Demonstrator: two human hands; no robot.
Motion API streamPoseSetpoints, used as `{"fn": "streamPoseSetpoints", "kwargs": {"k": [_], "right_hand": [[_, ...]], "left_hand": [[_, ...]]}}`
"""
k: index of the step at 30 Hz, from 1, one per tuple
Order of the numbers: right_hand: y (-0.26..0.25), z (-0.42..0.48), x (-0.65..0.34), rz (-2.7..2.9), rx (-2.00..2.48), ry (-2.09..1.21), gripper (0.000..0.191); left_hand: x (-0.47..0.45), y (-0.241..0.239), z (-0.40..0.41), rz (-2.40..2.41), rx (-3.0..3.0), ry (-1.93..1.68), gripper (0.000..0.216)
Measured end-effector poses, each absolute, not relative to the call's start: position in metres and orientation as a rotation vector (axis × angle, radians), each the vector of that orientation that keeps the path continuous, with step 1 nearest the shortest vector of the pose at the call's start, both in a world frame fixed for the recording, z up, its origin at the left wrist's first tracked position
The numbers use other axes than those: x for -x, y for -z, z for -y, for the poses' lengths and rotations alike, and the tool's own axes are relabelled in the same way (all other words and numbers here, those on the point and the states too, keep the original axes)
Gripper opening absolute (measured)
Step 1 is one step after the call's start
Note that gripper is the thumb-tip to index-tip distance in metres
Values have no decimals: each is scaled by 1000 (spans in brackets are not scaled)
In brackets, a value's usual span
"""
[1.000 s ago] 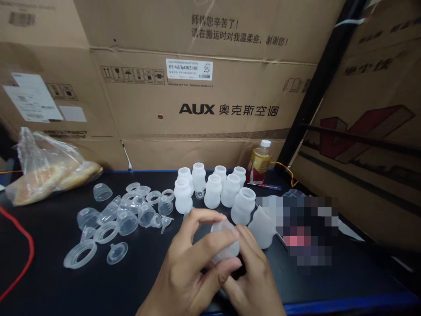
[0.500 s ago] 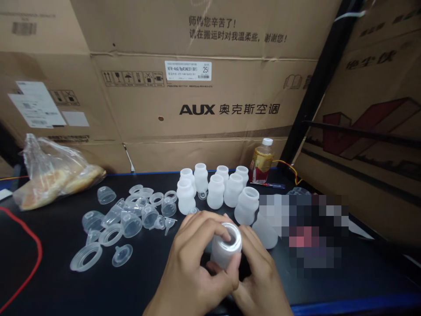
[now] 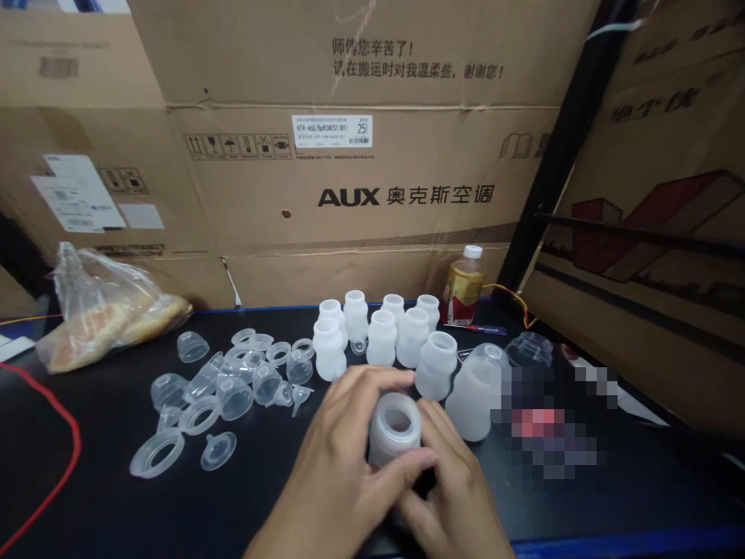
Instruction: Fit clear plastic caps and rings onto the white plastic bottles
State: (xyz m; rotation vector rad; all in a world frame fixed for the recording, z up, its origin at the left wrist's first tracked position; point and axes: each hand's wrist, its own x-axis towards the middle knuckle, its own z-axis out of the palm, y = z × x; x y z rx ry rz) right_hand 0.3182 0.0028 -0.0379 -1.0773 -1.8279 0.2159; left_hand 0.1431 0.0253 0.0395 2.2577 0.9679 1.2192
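Held at near centre in the curled fingers of the left hand [image 3: 349,458] and right hand [image 3: 454,466], the frosted bottle [image 3: 389,445] could be dropped if its rounded wall were gripped too loosely.

Hands [image 3: 343,458] close together, fingers [image 3: 381,379] curved, left thumb [image 3: 407,470] extended

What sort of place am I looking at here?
Probably a makeshift workbench, perhaps in a storeroom or workshop: a black tabletop holds clustered frosted-white plastic bottles and scattered clear plastic rings, with a large brown printed cardboard panel standing behind.
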Motion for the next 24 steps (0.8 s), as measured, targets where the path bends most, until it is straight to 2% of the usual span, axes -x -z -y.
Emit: {"fn": "streamPoseSetpoints", "kwargs": {"k": [7, 11, 16, 21, 24], "right_hand": [[31, -2, -316, 1763, 1113, -252, 64], [33, 0, -312, 1738, 1096, -259, 54], [36, -1, -314, 1766, 1078, -284, 33], [29, -1, -319, 1824, 1102, -247, 43], [27, -1, -319, 1823, 1117, -292, 39]], "left_hand": [[-108, -48, -14, -1117, -2035, -1199, 66], [-138, -48, -5, -1069, -1899, -1107, 68], [-160, -36, -17, -923, -1949, -1155, 65], [-121, -34, -33, -1201, -1968, -1365, 84], [-102, -40, -30, -1249, -1998, -1374, 67]]}}
